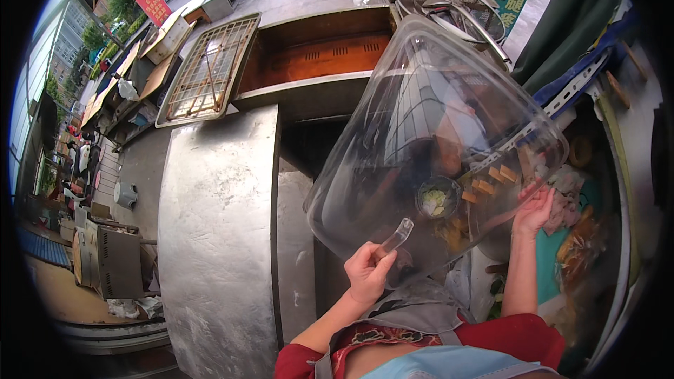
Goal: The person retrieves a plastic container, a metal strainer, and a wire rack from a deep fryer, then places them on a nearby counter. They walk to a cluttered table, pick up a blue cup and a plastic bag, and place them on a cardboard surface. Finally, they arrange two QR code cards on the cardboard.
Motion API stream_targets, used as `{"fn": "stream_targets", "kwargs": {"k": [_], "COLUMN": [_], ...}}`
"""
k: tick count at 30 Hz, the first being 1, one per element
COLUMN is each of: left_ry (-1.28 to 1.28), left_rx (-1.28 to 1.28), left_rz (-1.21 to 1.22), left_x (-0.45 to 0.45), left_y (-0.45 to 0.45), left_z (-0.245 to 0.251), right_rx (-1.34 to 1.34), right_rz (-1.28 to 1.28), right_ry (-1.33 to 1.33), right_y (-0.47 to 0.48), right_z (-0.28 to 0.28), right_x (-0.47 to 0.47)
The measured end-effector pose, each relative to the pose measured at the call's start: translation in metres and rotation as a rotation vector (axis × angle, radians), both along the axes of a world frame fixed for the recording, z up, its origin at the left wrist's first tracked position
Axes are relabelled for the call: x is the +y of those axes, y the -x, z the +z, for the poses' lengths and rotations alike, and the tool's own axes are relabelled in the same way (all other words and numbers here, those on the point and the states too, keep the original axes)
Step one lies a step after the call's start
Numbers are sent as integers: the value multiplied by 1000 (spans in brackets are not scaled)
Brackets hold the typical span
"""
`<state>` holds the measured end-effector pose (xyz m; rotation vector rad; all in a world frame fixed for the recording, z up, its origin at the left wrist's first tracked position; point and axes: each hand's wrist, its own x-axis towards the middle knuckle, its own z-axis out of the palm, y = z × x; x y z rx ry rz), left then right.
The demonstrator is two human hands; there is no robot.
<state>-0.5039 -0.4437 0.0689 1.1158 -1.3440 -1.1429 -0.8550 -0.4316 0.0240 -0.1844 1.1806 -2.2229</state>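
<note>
A large clear plastic cover [363, 168] is tilted up before me. My left hand [370, 271] is closed around its clear handle [401, 234]. At the cover's right edge is my right hand [533, 213], palm up, with some fingers seen through the plastic; it appears to hold that edge from below. Through the cover I see a bowl [437, 202] of pale green chopped food and several small orange-tan blocks [487, 185]. Reflections blur what lies behind the plastic. Just beyond my right hand lies a crumpled greyish-pink cloth [564, 197].
A bare metal worktop [221, 221] stretches along my left. Ahead stands an open rusty metal box [321, 55], with a wire-rack tray [210, 71] leaning at its left. A mesh strainer [453, 8] is at the back right. A plastic bag of food [579, 250] lies at right.
</note>
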Motion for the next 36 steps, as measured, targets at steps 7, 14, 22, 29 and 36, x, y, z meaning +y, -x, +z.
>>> {"fn": "stream_targets", "kwargs": {"k": [7, 14, 22, 29, 36], "left_ry": [129, 232, 103, 107, 203], "left_rx": [159, 101, -115, -385, -598], "left_rz": [-251, -250, -51, -2, 0], "left_x": [-126, -305, -536, -717, -886], "left_y": [43, 63, 29, 19, 60], "left_z": [121, 190, 247, 237, 205], "right_rx": [390, 688, 860, 1377, 1342], "right_rz": [-100, -28, 467, 489, 521], "right_ry": [253, 297, 30, -98, -240], "right_y": [18, 32, -28, -69, -74], "right_z": [107, 115, 52, -25, -43], "right_x": [-63, -211, -355, -448, -466]}}
